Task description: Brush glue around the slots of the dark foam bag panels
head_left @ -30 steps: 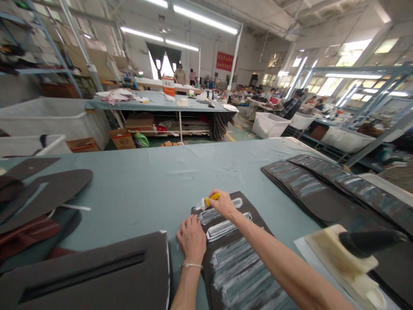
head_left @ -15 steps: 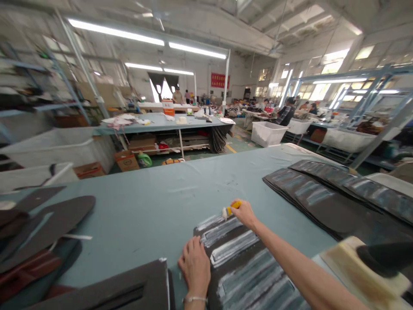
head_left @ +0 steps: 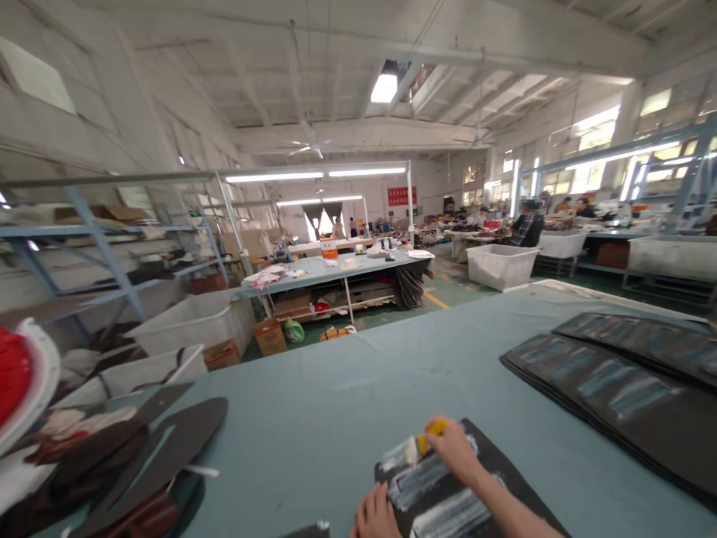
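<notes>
Nearest: left hand (head_left: 378, 514), fingers loosely spread and resting on the left edge of the dark panel (head_left: 434, 499), gripping nothing visible. Panel lies flat on the counter (head_left: 314, 426), white streaks across it. Judged light, thin and bendable, slick where streaked; best held by its bare dark margin. Right hand (head_left: 455, 448): fingers closed around the yellow handle of the brush (head_left: 424, 439), its pale bristles at the panel's far streak. Brush judged light, with a stiff handle and soft bristles, perhaps sticky near the head; hold by the handle. To the right on the counter, a stack of dark panels (head_left: 594, 388), top one streaked. Beyond the counter, left: small white bin (head_left: 190, 366), dark strap over its rim; cardboard box (head_left: 269, 336), contents not visible; large white bin (head_left: 190, 321), contents unclear. Farther right, white tub (head_left: 501, 261), inside not readable.
</notes>
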{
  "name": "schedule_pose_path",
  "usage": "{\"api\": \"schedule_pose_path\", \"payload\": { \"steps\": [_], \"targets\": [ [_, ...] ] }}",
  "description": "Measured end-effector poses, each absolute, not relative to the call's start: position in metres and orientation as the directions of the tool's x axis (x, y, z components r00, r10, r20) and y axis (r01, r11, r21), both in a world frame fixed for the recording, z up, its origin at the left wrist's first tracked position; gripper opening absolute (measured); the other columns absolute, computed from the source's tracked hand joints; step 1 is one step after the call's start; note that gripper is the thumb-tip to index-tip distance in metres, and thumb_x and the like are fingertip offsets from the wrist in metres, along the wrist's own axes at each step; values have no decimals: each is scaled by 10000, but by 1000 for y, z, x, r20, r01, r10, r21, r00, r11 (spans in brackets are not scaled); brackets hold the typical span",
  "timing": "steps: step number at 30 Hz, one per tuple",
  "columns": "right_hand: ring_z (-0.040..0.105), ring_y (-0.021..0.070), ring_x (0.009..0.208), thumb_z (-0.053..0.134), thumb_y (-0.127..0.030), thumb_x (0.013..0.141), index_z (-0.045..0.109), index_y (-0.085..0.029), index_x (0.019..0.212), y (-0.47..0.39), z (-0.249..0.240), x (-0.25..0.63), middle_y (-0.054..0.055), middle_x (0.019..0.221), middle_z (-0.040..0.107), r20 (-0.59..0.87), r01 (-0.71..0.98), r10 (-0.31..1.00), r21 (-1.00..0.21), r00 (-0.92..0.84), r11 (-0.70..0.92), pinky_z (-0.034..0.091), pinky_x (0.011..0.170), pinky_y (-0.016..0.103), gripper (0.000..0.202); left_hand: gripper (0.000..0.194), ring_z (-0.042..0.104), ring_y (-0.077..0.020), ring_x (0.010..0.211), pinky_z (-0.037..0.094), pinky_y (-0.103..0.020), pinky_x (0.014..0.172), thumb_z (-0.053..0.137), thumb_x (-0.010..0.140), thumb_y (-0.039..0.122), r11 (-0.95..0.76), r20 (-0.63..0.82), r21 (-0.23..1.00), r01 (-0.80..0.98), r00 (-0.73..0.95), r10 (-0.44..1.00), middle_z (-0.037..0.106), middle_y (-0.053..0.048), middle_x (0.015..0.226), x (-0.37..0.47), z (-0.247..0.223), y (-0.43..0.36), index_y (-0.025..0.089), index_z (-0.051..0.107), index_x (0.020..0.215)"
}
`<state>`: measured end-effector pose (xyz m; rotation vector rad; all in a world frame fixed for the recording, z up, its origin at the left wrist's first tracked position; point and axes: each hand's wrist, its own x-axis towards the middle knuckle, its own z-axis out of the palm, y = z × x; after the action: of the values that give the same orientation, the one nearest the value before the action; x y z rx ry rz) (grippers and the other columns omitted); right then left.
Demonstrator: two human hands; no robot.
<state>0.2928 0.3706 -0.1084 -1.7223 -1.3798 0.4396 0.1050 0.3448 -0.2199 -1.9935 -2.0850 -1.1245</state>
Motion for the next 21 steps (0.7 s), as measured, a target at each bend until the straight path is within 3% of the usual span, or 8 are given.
{"api": "schedule_pose_path", "payload": {
  "steps": [3, 6, 9, 13, 15, 18, 21],
  "targets": [
    [552, 169, 649, 472, -242, 686, 663, -188, 744, 353, -101, 349, 25, 654, 623, 288, 677, 796, -709, 532, -196, 356, 605, 239, 207, 333, 528, -228, 1120, 423, -398, 869, 379, 897, 210, -174, 436, 478, 861, -61, 898, 637, -47, 1173, 99, -189, 323, 276, 615, 1122],
    [546, 163, 655, 482, -254, 698, 674, -189, 776, 337, -90, 373, 22, 670, 627, 308, 695, 760, -674, 573, -250, 355, 606, 234, 218, 336, 534, -213, 1086, 417, -406, 913, 345, 903, 231, -148, 333, 628, 764, -92, 938, 613, -93, 1163, 95, -169, 315, 199, 577, 1145],
    [528, 146, 605, 508, -280, 689, 674, -199, 763, 329, -88, 337, -7, 630, 605, 276, 653, 823, -744, 496, -143, 356, 576, 221, 198, 328, 512, -205, 1109, 398, -403, 946, 319, 906, 222, -135, 308, 683, 718, -116, 944, 584, -97, 1173, 93, -167, 307, 177, 563, 1121],
    [513, 123, 557, 530, -262, 686, 672, -199, 767, 326, -101, 266, -35, 588, 584, 218, 539, 947, -841, 237, 58, 365, 548, 201, 174, 315, 505, -200, 1115, 361, -396, 956, 310, 917, 203, -221, 346, 606, 764, -3, 938, 608, -54, 1144, 93, -174, 287, 220, 595, 1051],
    [518, 118, 555, 535, -231, 680, 675, -201, 778, 328, -108, 256, -42, 578, 584, 188, 514, 967, -854, 170, 76, 367, 550, 195, 174, 315, 506, -194, 1119, 353, -383, 942, 318, 920, 194, -248, 364, 554, 795, 37, 931, 623, -41, 1128, 93, -176, 279, 240, 597, 1058],
    [540, 130, 600, 545, -199, 666, 680, -204, 757, 332, -107, 279, -25, 610, 605, 137, 582, 936, -809, 324, -83, 362, 566, 203, 163, 314, 506, -184, 1126, 344, -361, 928, 327, 921, 187, -265, 379, 510, 818, 63, 923, 631, -34, 1124, 93, -174, 276, 251, 596, 1067],
    [553, 154, 655, 544, -199, 678, 682, -208, 761, 334, -96, 301, 6, 666, 629, 180, 665, 831, -696, 526, -270, 351, 588, 222, 162, 308, 508, -181, 1117, 331, -352, 926, 331, 919, 178, -259, 387, 497, 828, 55, 920, 637, -35, 1112, 94, -170, 277, 244, 602, 1050]
  ]
}}
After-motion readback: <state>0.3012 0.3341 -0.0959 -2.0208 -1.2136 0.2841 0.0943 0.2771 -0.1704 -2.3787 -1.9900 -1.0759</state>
